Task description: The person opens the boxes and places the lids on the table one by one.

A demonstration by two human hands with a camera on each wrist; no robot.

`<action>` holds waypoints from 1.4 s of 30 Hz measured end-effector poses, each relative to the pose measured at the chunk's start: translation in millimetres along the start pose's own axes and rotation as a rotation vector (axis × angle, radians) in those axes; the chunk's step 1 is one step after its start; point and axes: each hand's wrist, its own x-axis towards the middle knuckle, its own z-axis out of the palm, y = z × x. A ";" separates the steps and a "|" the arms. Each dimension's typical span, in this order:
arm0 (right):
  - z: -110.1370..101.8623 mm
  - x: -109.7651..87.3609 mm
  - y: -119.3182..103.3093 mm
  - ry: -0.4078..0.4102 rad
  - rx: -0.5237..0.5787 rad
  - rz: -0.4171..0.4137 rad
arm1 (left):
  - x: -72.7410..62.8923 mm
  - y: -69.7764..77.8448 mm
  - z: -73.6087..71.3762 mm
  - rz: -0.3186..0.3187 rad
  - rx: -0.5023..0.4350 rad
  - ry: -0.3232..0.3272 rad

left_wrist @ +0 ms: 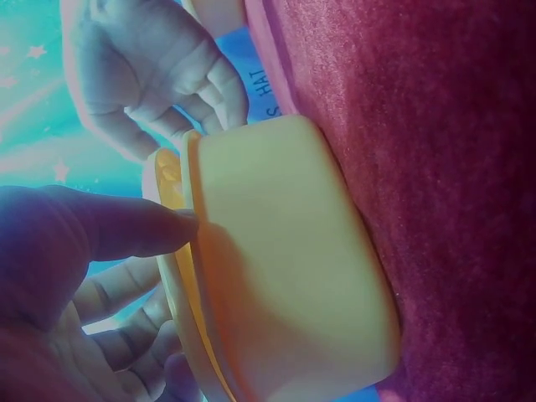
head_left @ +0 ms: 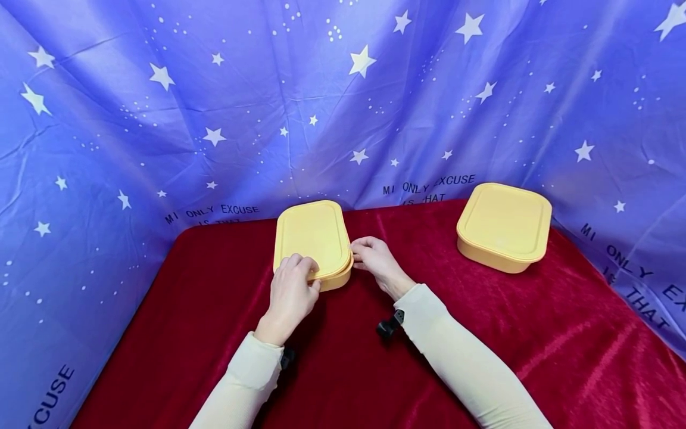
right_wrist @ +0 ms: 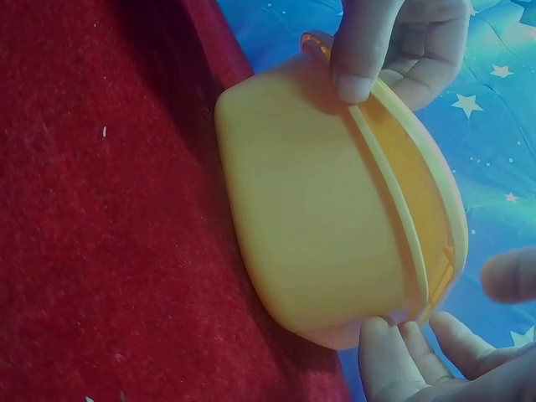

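Observation:
A yellow food container (head_left: 336, 282) stands on the red cloth. Its yellow lid (head_left: 312, 237) lies on top with a gap along the near edge, seen clearly in the right wrist view. My left hand (head_left: 292, 292) pinches the near left part of the lid, thumb (left_wrist: 159, 224) at the rim and fingers over the top. My right hand (head_left: 375, 261) is at the near right corner. Its fingertips (right_wrist: 385, 356) touch the container's side and rim below the lid, while the thumb (right_wrist: 512, 276) stands apart from the lid.
A second yellow container (head_left: 504, 229) with its lid on stands at the back right. Red velvety cloth (head_left: 343, 369) covers the table. Behind it hangs a blue curtain (head_left: 300, 89) with white stars and lettering.

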 end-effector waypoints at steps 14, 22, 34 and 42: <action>1.3 -1.1 -0.6 -0.007 -0.039 0.022 | 0.7 1.0 -2.3 -0.007 0.003 -0.005; 0.7 0.1 1.8 -0.019 -0.050 0.012 | 1.0 1.2 -3.5 -0.005 -0.001 0.000; 3.6 -4.6 -1.0 -0.034 -0.037 0.028 | 0.9 1.7 -3.6 -0.004 0.000 0.002; 3.9 -2.8 2.9 -0.034 -0.054 0.032 | 0.9 1.6 -3.7 0.003 -0.003 0.014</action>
